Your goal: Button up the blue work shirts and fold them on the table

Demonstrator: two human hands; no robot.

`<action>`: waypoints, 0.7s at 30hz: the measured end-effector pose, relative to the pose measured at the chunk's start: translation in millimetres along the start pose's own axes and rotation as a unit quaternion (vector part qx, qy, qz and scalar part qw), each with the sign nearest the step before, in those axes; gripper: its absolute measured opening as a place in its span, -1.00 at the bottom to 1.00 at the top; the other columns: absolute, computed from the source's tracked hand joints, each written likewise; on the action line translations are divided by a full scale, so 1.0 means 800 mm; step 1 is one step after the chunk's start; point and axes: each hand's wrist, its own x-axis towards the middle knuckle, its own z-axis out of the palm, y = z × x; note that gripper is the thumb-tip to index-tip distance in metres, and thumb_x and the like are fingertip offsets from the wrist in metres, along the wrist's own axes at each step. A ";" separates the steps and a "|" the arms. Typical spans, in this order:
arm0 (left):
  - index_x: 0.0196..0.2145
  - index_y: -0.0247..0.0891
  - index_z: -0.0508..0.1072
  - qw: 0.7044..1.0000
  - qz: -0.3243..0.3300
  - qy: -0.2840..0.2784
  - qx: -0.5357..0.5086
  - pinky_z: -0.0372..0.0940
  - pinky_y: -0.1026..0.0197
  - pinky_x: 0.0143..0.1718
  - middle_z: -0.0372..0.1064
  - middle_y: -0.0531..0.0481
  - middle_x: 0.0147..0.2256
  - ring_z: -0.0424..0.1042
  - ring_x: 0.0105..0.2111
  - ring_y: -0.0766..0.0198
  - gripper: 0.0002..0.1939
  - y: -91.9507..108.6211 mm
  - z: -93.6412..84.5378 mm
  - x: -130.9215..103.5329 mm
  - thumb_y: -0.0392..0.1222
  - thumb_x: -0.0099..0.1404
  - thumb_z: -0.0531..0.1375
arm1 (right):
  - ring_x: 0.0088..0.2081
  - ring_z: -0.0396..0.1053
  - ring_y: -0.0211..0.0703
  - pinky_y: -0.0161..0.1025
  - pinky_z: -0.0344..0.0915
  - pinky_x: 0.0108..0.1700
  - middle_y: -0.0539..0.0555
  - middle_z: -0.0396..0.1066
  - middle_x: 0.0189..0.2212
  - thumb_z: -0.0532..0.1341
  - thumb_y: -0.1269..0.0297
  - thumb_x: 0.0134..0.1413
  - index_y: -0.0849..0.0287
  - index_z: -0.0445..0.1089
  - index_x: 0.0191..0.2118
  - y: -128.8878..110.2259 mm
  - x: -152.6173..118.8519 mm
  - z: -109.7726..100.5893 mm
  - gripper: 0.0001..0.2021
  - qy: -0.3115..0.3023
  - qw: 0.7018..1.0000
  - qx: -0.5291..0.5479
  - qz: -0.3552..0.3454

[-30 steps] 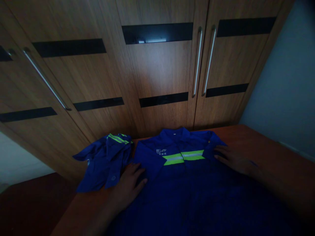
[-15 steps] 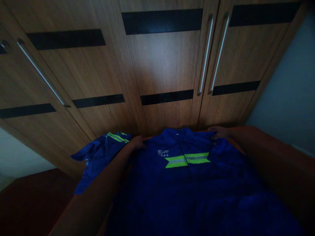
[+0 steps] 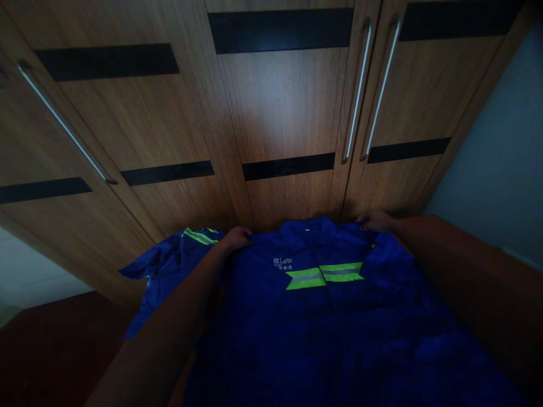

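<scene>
You face a jacket [image 3: 326, 316] of matt cloth, a cabinet [image 3: 280, 113] of smooth grained wood and glossy metal handles [image 3: 357, 93].

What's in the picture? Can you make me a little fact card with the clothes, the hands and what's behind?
Main thing: blue work top, lying front up
Collar: toward the cabinet
Chest: yellow-green stripe, white print above one half
Left hand: at one shoulder
Right hand: at the other shoulder
Grip: too dark to tell
Other clothing: crumpled blue garment, beside the left arm
Cabinet: wooden, metal handles
Light: dim
</scene>
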 end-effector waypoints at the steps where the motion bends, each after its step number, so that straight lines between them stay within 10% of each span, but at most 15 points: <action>1: -0.55 -0.23 0.53 1.000 0.018 0.014 0.004 0.30 0.21 -0.26 0.46 0.02 -0.54 0.47 -0.37 0.12 -0.86 0.002 -0.001 -0.001 -0.43 -0.11 0.27 | -0.30 0.47 -0.01 -0.16 0.38 -0.17 0.09 0.54 -0.42 0.26 0.41 -0.21 0.22 0.54 -0.41 -0.001 -0.004 -0.002 -0.85 0.013 1.000 -0.011 -0.005; 7: -0.38 -0.20 0.56 0.987 0.123 0.101 0.031 0.22 0.16 0.00 0.52 -0.02 -0.29 0.43 -0.14 0.07 -0.83 0.033 -0.022 -0.040 -0.34 0.03 0.23 | -0.05 0.40 0.00 -0.14 0.25 0.07 0.08 0.50 -0.14 0.19 0.34 -0.04 0.15 0.50 -0.20 -0.010 -0.050 -0.024 -0.75 0.094 0.994 -0.043 -0.040; 12: -0.19 -0.20 0.50 0.963 0.219 0.150 0.042 0.27 0.15 -0.03 0.51 0.00 -0.19 0.45 -0.15 0.15 -0.77 0.053 -0.035 -0.134 -0.20 0.23 0.11 | -0.12 0.46 0.05 -0.09 0.37 -0.05 0.03 0.53 -0.19 0.16 0.13 0.04 0.07 0.49 -0.19 -0.026 -0.145 -0.046 -0.74 0.183 0.976 0.007 -0.121; 16: -0.17 -0.18 0.47 0.924 0.314 0.199 0.087 0.33 0.18 -0.10 0.50 -0.01 -0.21 0.47 -0.20 0.20 -0.79 0.025 -0.017 -0.236 -0.18 0.28 0.11 | -0.18 0.49 0.08 -0.06 0.43 -0.12 0.06 0.53 -0.20 0.17 0.09 0.08 0.00 0.47 -0.16 -0.022 -0.253 -0.034 -0.75 0.195 0.975 0.011 -0.103; 21: -0.17 -0.12 0.46 0.904 0.390 0.077 0.157 0.37 0.19 -0.14 0.49 -0.01 -0.22 0.47 -0.20 0.21 -0.76 -0.033 0.030 -0.334 -0.33 0.24 0.11 | -0.19 0.50 0.08 -0.05 0.49 -0.16 0.04 0.53 -0.18 0.20 0.21 0.02 -0.04 0.49 -0.18 0.025 -0.361 0.037 -0.78 0.174 0.977 -0.014 -0.122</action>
